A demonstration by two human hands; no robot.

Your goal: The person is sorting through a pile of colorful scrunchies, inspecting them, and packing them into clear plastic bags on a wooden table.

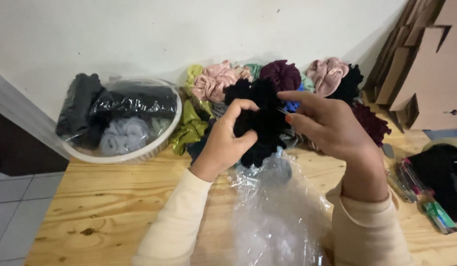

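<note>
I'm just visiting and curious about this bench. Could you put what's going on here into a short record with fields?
Left hand: grips the black scrunchie
Right hand: pinches the same scrunchie from the other side
Below the hands: clear plastic bag
Behind: pile of coloured scrunchies by the wall
Left side: white basket of bagged scrunchies
Surface: wooden table
</note>
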